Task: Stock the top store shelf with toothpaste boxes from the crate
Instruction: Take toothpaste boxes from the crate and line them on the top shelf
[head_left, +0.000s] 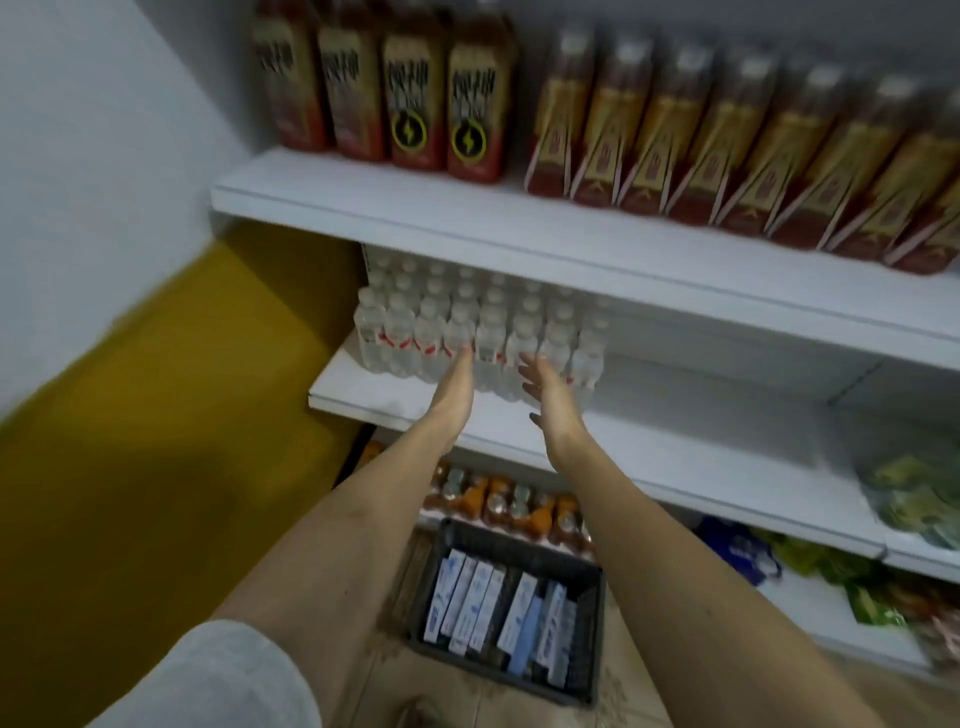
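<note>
dark plastic crate stands on the floor below the shelving, between the person's forearms in the view. it holds a row of toothpaste boxes, standing on edge and filling most of its width, so the stock appears largely or wholly undrawn.

left hand and right hand are both extended, fingers straight, palms turned toward each other, and neither has hold of anything. both hover in front of the clear water bottles on the middle shelf; whether the fingertips touch the bottles cannot be told through the blur.

no toothpaste box is seen on any shelf in view. the highest shelf visible carries red and gold drink bottles; whether this is the top shelf cannot be told.

assessment: stocking looks barely begun, if at all. lifting boxes from the crate and placing them above remains to be done.
</note>
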